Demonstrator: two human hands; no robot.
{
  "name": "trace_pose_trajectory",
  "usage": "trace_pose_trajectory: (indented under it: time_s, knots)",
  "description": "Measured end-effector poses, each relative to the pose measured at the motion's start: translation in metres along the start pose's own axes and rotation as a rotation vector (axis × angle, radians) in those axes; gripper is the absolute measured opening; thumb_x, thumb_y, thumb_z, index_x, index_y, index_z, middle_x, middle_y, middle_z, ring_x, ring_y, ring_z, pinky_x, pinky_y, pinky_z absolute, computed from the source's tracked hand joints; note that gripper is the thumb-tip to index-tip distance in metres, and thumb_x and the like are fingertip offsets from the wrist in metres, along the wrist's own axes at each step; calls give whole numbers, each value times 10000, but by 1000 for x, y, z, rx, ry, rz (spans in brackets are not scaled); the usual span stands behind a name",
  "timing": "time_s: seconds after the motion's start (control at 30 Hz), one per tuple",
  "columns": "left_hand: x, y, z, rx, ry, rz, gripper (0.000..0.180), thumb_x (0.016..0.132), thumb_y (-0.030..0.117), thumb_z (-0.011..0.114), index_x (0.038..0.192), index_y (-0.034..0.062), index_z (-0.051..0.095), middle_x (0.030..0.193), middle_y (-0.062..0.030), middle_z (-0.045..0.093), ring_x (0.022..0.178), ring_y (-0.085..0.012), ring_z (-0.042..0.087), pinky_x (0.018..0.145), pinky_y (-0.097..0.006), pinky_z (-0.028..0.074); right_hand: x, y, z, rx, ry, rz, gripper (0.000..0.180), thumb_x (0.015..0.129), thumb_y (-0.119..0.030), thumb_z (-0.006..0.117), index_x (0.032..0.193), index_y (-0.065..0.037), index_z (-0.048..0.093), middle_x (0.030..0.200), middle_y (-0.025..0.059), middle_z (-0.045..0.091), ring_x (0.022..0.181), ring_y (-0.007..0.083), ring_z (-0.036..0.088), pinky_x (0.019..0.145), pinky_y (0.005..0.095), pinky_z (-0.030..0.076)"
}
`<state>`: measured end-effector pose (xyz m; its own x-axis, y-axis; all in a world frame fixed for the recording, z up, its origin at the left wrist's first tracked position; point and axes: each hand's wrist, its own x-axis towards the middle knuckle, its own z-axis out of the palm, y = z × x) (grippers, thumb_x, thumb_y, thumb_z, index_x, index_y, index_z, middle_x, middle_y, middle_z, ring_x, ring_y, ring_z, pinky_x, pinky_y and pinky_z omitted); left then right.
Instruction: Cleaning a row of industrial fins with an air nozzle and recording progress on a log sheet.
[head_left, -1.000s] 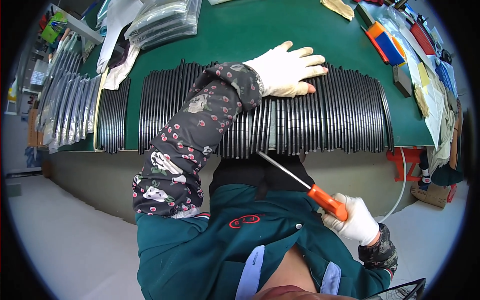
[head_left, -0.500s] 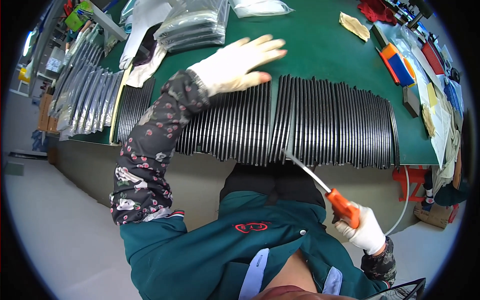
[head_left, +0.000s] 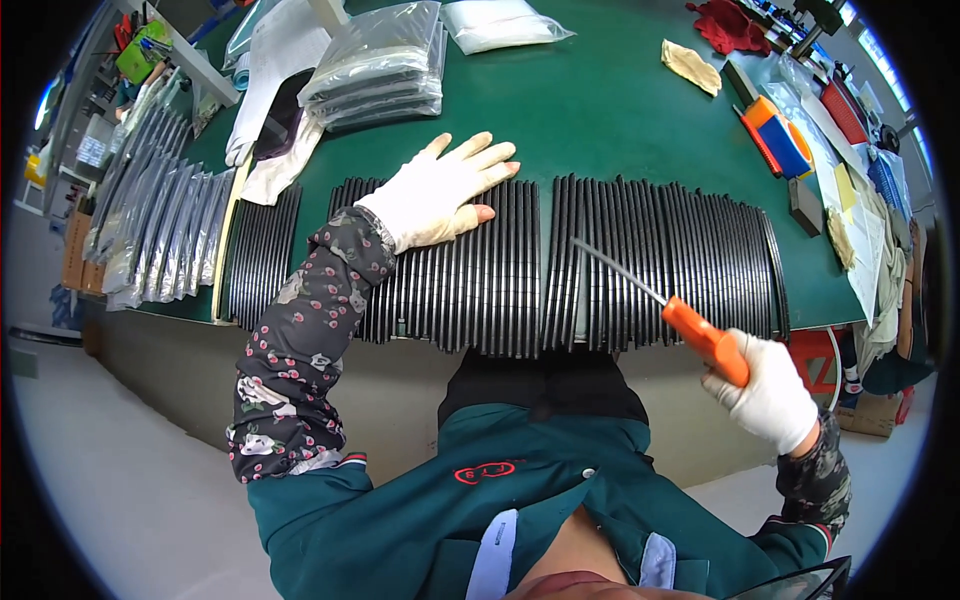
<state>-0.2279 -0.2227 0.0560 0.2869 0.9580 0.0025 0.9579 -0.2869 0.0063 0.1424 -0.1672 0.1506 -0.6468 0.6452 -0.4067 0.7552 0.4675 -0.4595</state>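
Right hand (head_left: 772,393) holds tool (head_left: 702,338) (orange-handled)

This was a production workshop, by the look of it. A broad green surface (head_left: 610,110) carried row upon row of matching slim black rods (head_left: 470,290) across the middle. Clear plastic bags (head_left: 375,75) of goods sat stacked at eleven o'clock; many long bagged pieces (head_left: 165,240) lined up at nine, beside a brown carton (head_left: 78,245). Plastic baskets, red (head_left: 842,112) and blue (head_left: 888,180), crowded two o'clock. The teal work jacket (head_left: 430,530) at six and patterned oversleeve (head_left: 300,350) at eight, plus an orange-handled tool (head_left: 705,340) at three, suited manual factory work.
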Motion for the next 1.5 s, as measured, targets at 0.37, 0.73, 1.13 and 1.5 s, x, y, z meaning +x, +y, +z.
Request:
trace_pose_trajectory:
  time_s: [0.37,0.73,1.13,1.5]
  knots:
    - [-2,1,2,0,79,5,512,874,314,524,1324,109,389,1412,-56,332,1335,-232,257,1065,-472,240,23,-19,-8,-89,15,-85,248,718,-211,675,858,-40,562,686,177,584,661,364,590,619,403,483]
    - [-2,4,2,-29,52,-27,509,872,196,516,1351,142,353,1439,-39,297,1351,-223,229,1086,-463,201,48,-50,-18,-138,-174,-145,258,729,-240,670,872,-43,586,684,179,594,664,363,595,637,404,482]
    - [-2,1,4,-20,56,-10,467,871,208,464,1322,123,375,1419,-55,322,1332,-247,261,1078,-484,220,71,-58,-17,-140,-205,-199,263,737,-258,656,868,-38,594,700,183,601,685,359,600,640,393,480]
    - [-21,-25,-9,-216,220,-41,416,914,203,432,1309,80,392,1413,-95,329,1334,-256,262,1075,-451,234,71,-77,-29,-87,-232,-146,251,743,-255,652,851,-38,588,691,177,602,680,346,605,642,392,480]
